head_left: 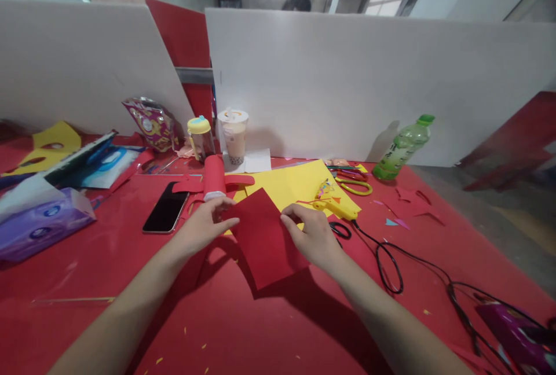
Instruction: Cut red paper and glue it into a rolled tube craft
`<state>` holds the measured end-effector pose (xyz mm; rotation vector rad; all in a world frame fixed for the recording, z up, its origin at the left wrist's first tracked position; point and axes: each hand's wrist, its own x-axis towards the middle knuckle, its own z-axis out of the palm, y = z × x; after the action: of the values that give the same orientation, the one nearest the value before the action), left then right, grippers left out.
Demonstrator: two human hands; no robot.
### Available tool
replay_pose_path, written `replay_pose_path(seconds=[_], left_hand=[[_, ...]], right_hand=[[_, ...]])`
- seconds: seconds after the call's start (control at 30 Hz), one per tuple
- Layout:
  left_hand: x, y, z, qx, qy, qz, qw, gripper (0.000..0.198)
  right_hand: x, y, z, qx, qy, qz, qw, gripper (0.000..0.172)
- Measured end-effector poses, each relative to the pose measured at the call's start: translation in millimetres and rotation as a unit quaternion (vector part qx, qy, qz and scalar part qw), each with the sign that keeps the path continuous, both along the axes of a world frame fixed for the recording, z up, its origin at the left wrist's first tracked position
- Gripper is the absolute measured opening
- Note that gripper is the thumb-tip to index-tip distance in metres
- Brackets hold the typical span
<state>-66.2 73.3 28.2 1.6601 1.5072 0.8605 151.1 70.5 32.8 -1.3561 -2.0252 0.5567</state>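
A square sheet of red paper (267,242) is held up above the table, one corner toward me. At its left corner is my left hand (211,221), thumb in front and fingers partly hidden at the paper's edge. My right hand (313,233) pinches the upper right edge between thumb and curled fingers. Just beyond the paper lie a yellow sheet (286,181) and a red paper tube (214,175) with flat red strips at its sides. A yellow glue gun (336,209) rests on the yellow sheet, close to my right hand. Black scissor handles (341,230) show below it.
A phone (167,207) and a purple tissue pack (47,221) lie to the left. Behind stand a yellow-lidded jar (201,138), a milk tea cup (234,138) and a green bottle (402,149), before a white board (325,80). A black cord (417,256) loops across the right.
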Motion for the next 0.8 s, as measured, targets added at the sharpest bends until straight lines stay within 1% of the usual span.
replay_pose_path(seconds=[0.07, 0.17, 0.2, 0.3, 0.37, 0.43, 0.47, 0.57, 0.6, 0.63, 0.7, 0.8], left_hand=[[0, 0, 0.3, -0.023, -0.062, 0.003, 0.998, 0.028], [0, 0, 2.8, -0.075, -0.112, 0.027, 0.99, 0.029], [1, -1, 3.7, -0.087, -0.122, 0.036, 0.988, 0.03], [6, -3, 5.1, -0.099, -0.147, 0.05, 0.983, 0.032], [12, -6, 4.7, -0.094, -0.155, 0.054, 0.982, 0.032], [19, -10, 3.3, -0.09, -0.16, 0.053, 0.982, 0.032], [22, -12, 2.4, -0.092, -0.165, 0.047, 0.981, 0.031], [29, -17, -1.3, -0.091, -0.171, 0.016, 0.981, 0.027], [30, -18, -2.6, -0.086, -0.168, 0.009, 0.982, 0.026], [31, -18, -3.8, -0.08, -0.166, 0.005, 0.983, 0.026], [30, -19, -5.6, -0.079, -0.165, -0.003, 0.983, 0.025], [25, -17, -6.0, -0.107, -0.173, -0.022, 0.979, 0.024]], right_hand=[[1, 2, -2.4, -0.007, 0.005, -0.005, 1.0, 0.015], [-1, 5, -8.5, -0.007, 0.016, -0.018, 1.0, 0.009], [-2, 5, -11.1, 0.006, 0.018, -0.024, 1.0, 0.008], [-6, 3, -17.9, 0.071, 0.009, -0.027, 0.997, 0.019], [-10, -3, -19.5, 0.095, 0.006, 0.001, 0.995, 0.02], [-14, -11, -17.8, 0.079, 0.02, 0.055, 0.995, 0.026], [-15, -15, -16.0, 0.062, 0.028, 0.086, 0.994, 0.034], [-19, -26, -10.3, 0.003, 0.015, 0.174, 0.985, 0.068], [-19, -28, -9.3, -0.012, 0.0, 0.19, 0.982, 0.073], [-19, -30, -9.0, -0.022, -0.013, 0.197, 0.98, 0.074], [-19, -29, -10.6, -0.023, -0.015, 0.199, 0.98, 0.068], [-15, -21, -16.4, 0.009, 0.034, 0.184, 0.982, 0.063]])
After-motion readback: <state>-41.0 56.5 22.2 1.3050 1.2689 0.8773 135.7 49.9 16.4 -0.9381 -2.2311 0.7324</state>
